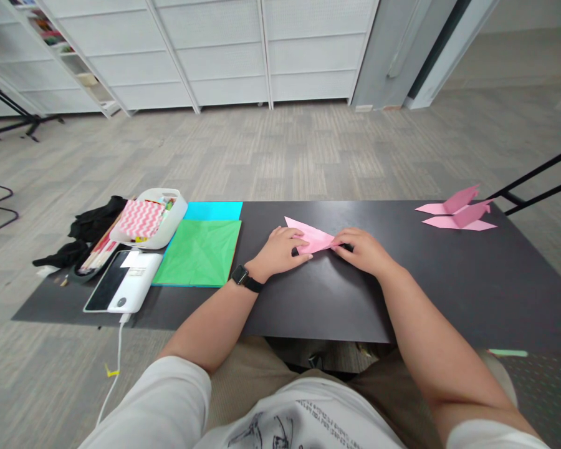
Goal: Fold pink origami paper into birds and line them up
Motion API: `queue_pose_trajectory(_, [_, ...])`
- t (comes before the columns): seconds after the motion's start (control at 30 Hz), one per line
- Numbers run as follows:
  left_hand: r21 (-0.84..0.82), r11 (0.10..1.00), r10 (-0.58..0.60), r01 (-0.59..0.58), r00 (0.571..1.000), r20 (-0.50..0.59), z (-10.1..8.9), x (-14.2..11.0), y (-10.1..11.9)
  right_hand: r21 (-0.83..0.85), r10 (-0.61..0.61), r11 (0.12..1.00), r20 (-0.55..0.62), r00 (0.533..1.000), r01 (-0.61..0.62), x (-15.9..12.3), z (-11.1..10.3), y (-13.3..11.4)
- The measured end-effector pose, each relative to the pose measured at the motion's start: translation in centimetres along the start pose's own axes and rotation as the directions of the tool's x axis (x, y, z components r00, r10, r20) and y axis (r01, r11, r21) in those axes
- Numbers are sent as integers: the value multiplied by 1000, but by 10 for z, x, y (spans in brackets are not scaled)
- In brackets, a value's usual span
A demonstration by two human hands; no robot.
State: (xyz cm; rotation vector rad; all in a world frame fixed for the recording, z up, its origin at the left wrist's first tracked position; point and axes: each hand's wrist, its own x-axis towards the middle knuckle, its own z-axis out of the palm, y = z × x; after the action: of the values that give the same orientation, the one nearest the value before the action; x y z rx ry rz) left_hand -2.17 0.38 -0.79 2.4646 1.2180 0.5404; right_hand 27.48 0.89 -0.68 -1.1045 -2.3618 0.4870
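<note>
A pink folded paper (311, 236) lies on the black table (336, 299) in front of me. My left hand (280, 251) rests on its left part, fingers curled and pressing the paper down. My right hand (362, 249) pinches the paper's right tip between thumb and fingers. A black watch (244, 278) sits on my left wrist.
Two finished pink folded shapes (458, 213) lie at the table's far right. Green (199, 252) and blue (214, 211) paper sheets lie at left, beside a white tray (150, 218) of patterned paper, a white device (124, 282) with a cable, and a black cloth (91, 227).
</note>
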Motion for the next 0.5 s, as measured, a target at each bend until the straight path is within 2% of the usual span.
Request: queue_pose_trajectory(0.5, [-9, 998, 67, -67, 998, 20, -5, 0, 4, -11, 101, 995, -23, 995, -101, 1, -2, -3])
